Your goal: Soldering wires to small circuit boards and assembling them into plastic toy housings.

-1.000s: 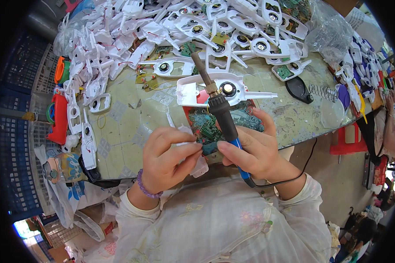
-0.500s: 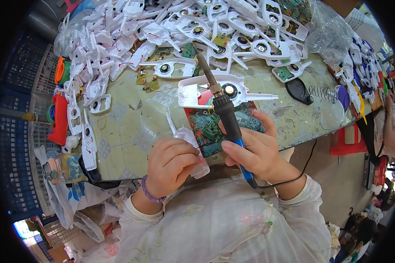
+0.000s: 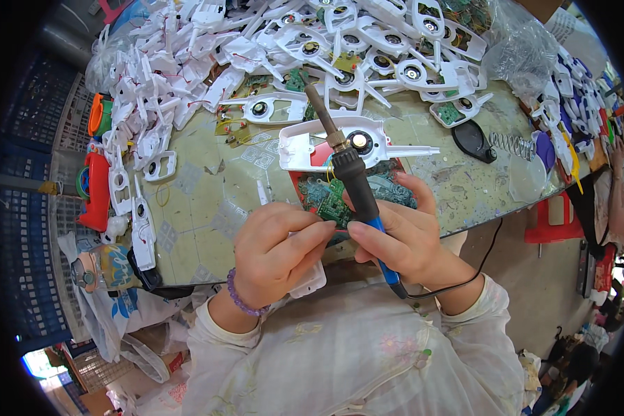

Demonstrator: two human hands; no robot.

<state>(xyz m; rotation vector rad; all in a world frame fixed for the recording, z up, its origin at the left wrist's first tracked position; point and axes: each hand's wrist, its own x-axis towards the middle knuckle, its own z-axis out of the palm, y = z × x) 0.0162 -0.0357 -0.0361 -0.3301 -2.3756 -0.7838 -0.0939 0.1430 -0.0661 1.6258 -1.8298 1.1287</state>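
My right hand point(image 3: 405, 236) is closed around a soldering iron point(image 3: 351, 170) with a black-and-blue handle, its metal tip pointing up and away. A small green circuit board point(image 3: 334, 206) sits between my hands, by the right fingers. My left hand point(image 3: 274, 243), pinched at the fingertips, reaches the board's near edge. Under that palm a white plastic casing point(image 3: 310, 280) is held, mostly hidden by the fingers. Just beyond lies an open white shell point(image 3: 299, 147) with a round speaker. It overlaps a red-edged box or mat point(image 3: 394, 188) with a tangle of greenish material.
A large heap of white plastic shells point(image 3: 180, 76) covers the back of the table point(image 3: 201, 201). At right lie a black oval part point(image 3: 473, 142) and a metal spring point(image 3: 512, 144). A red tape dispenser point(image 3: 96, 191) stands at left. The iron's black cord point(image 3: 480, 267) loops past my right wrist.
My left hand has moved slightly right and up, its fingertips now at the circuit board's edge. The casing under it has tilted and is more covered. My right hand and the iron have barely moved.
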